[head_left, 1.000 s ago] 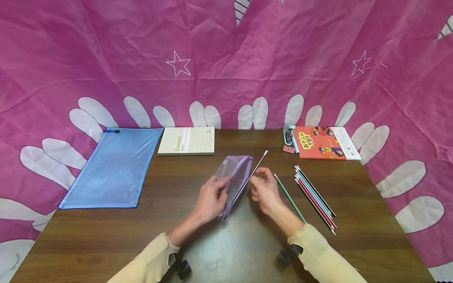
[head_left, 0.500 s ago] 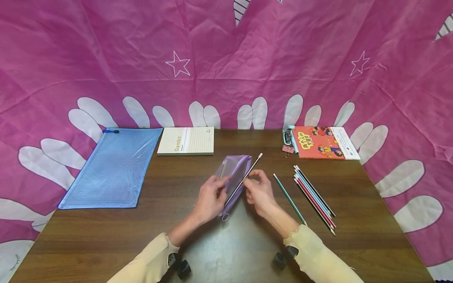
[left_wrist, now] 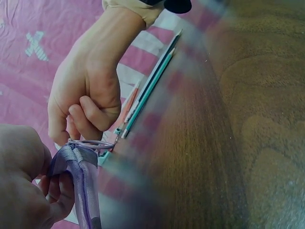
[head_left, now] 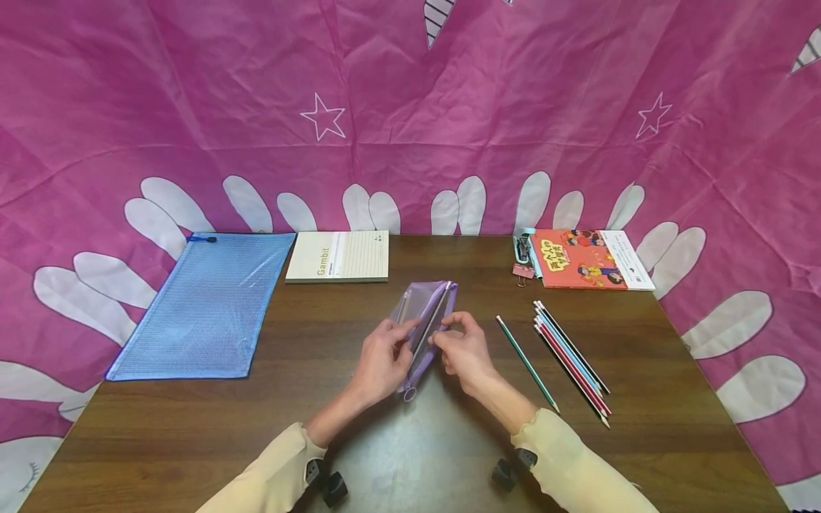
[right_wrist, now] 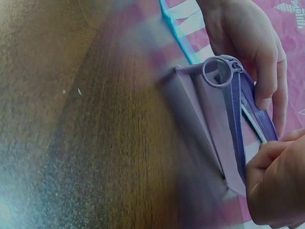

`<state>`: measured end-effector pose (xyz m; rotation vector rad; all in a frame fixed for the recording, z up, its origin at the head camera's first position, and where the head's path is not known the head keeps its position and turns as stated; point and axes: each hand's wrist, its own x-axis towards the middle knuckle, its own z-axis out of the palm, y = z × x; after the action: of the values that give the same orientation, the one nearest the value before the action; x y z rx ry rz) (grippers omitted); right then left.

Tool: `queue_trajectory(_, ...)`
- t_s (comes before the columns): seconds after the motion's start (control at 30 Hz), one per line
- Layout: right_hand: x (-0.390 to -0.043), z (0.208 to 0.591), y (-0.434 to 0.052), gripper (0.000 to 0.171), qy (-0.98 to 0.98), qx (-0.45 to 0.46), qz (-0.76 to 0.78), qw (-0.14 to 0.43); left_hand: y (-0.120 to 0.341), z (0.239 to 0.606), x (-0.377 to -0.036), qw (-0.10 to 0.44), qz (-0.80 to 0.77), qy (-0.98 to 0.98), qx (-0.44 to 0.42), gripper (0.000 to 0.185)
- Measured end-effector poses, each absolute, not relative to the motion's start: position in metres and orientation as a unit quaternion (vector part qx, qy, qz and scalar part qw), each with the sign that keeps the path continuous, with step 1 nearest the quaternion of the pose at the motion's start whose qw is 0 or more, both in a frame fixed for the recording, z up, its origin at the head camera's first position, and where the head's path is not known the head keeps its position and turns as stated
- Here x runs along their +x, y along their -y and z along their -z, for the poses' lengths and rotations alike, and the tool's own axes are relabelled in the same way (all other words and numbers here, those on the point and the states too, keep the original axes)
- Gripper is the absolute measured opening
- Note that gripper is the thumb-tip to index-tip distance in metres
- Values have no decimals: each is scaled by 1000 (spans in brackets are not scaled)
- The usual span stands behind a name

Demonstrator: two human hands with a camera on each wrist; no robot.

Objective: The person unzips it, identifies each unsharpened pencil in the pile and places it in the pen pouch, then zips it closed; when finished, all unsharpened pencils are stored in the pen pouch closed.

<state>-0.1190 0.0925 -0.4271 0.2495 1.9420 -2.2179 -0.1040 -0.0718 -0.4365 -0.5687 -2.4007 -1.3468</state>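
On the wooden table, both hands pinch the purple pouch, its pencil lying lengthwise, pointing away.

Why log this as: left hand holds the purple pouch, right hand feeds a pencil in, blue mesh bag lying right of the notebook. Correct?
One error: the blue mesh bag lies left of the notebook, not right, as the head view shows. The rest stands: left hand holds the purple pouch, right hand feeds the pencil in.
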Motion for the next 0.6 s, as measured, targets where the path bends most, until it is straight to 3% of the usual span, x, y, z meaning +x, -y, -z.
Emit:
queue_trajectory(0.23,-118,426,-92,31,-666,75,736,94,72,437,-104,164,467,847,-196,46)
queue_trajectory(0.37,-119,424,-99,28,-691,70,717,65,72,437,-105,166,466,846,-199,46)
queue_trajectory(0.6,-123,422,-122,26,-698,127,703,47,71,437,-105,154,478,841,-200,47)
